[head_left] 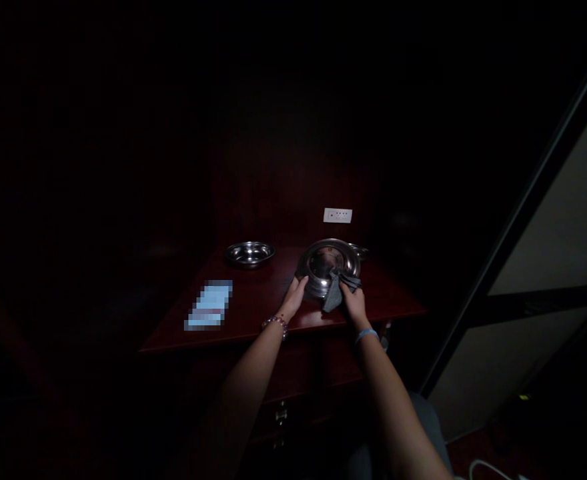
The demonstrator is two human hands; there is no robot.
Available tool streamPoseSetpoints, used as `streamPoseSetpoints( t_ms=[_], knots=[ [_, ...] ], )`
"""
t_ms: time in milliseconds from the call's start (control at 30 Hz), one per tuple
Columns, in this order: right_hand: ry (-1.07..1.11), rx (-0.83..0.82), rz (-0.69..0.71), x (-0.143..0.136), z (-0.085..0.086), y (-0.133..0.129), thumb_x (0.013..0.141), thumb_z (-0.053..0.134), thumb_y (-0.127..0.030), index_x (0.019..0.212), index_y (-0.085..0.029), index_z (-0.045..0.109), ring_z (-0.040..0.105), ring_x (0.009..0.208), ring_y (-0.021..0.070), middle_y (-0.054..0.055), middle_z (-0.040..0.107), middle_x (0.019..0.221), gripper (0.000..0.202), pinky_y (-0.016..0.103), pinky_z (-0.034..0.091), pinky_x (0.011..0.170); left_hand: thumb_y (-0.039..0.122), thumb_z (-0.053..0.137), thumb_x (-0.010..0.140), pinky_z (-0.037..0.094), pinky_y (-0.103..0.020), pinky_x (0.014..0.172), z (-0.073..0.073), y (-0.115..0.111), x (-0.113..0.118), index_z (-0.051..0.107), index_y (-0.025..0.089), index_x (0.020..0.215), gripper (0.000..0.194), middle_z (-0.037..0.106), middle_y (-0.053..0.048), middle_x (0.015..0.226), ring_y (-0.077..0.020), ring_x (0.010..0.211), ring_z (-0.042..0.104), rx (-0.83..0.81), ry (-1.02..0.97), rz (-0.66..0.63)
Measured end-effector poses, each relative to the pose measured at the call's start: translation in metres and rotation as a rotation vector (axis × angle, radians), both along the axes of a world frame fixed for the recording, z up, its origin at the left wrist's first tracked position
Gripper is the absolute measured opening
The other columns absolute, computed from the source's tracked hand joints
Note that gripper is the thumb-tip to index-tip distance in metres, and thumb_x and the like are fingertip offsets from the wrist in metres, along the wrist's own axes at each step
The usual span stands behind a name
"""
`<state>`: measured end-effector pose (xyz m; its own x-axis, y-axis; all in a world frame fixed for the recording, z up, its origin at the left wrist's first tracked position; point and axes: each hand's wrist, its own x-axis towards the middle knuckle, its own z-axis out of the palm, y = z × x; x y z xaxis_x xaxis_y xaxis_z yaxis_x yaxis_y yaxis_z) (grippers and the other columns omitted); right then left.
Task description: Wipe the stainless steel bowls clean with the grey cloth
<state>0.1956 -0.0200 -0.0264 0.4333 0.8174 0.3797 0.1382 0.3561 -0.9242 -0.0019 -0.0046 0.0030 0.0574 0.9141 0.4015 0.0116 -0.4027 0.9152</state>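
A shiny metal basin (327, 260) is held tilted above the dark red desk (258, 320). My left hand (293, 297) grips its lower left rim, with the thumb on the near face. In my right hand (354, 303) is a grey cloth (333, 293), which lies against the lower right part of the basin. Another metal basin (250, 253) rests on the desk at the back left. Behind the held basin, to the right, part of a further metal dish (359, 251) shows.
A pixelated, light blue flat item (209, 305) lies on the desk's left side. On the back wall is a white socket plate (338, 215). Below the desktop is a drawer knob (281, 415). A pale panel with a dark frame stands at the right.
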Motion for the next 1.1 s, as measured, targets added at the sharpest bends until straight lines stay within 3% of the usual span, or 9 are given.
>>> streamPoseSetpoints(
  t_ms=[200, 400, 600, 733, 900, 1100],
  knots=[
    [-0.025, -0.046, -0.031, 0.001, 0.000, -0.001, 0.076, 0.066, -0.053, 0.103, -0.015, 0.078, 0.073, 0.105, 0.0292, 0.011, 0.080, 0.108, 0.049, 0.037, 0.056, 0.091, 0.038, 0.049, 0.099, 0.034, -0.036, 0.122, 0.001, -0.001, 0.001, 0.048, 0.016, 0.146, 0.052, 0.055, -0.013, 0.153, -0.0231, 0.143, 0.051, 0.035, -0.042, -0.031],
    [-0.056, -0.082, -0.054, -0.001, 0.004, -0.006, 0.077, 0.064, -0.054, 0.098, -0.015, 0.079, 0.074, 0.101, 0.0301, 0.011, 0.080, 0.101, 0.047, 0.035, 0.056, 0.087, 0.034, 0.071, 0.084, 0.033, -0.040, 0.122, -0.008, 0.005, 0.004, 0.049, 0.013, 0.141, 0.064, 0.056, -0.019, 0.150, -0.0261, 0.140, 0.053, 0.165, -0.024, -0.095],
    [-0.082, -0.102, -0.087, -0.002, 0.009, -0.010, 0.077, 0.064, -0.053, 0.097, -0.015, 0.079, 0.074, 0.103, 0.0314, 0.012, 0.081, 0.099, 0.046, 0.037, 0.055, 0.091, 0.030, 0.068, 0.086, 0.036, -0.042, 0.121, -0.011, 0.011, 0.002, 0.051, 0.013, 0.138, 0.058, 0.059, -0.018, 0.147, -0.0272, 0.137, 0.055, 0.115, -0.009, -0.034],
    [-0.071, -0.094, -0.092, -0.003, 0.011, -0.012, 0.077, 0.064, -0.052, 0.100, -0.015, 0.079, 0.074, 0.105, 0.0312, 0.012, 0.080, 0.103, 0.046, 0.037, 0.055, 0.092, 0.026, 0.066, 0.088, 0.038, -0.042, 0.119, -0.008, 0.007, 0.002, 0.055, 0.010, 0.132, 0.049, 0.061, -0.020, 0.144, -0.0292, 0.135, 0.056, 0.097, 0.031, -0.068],
    [-0.070, -0.110, -0.099, -0.003, 0.011, -0.013, 0.077, 0.065, -0.053, 0.096, -0.016, 0.080, 0.074, 0.104, 0.0314, 0.012, 0.080, 0.103, 0.044, 0.037, 0.056, 0.092, 0.027, 0.072, 0.083, 0.038, -0.042, 0.120, -0.006, 0.001, 0.003, 0.054, 0.008, 0.134, 0.057, 0.059, -0.022, 0.145, -0.0305, 0.136, 0.056, 0.100, 0.037, -0.137],
    [-0.026, -0.078, -0.120, 0.000, 0.009, -0.010, 0.077, 0.065, -0.055, 0.100, -0.015, 0.079, 0.073, 0.106, 0.0314, 0.013, 0.080, 0.108, 0.048, 0.038, 0.056, 0.092, 0.032, 0.077, 0.079, 0.037, -0.041, 0.120, -0.007, 0.001, 0.003, 0.053, 0.014, 0.139, 0.068, 0.059, -0.017, 0.147, -0.0262, 0.137, 0.056, 0.112, 0.062, -0.069]
  ],
)
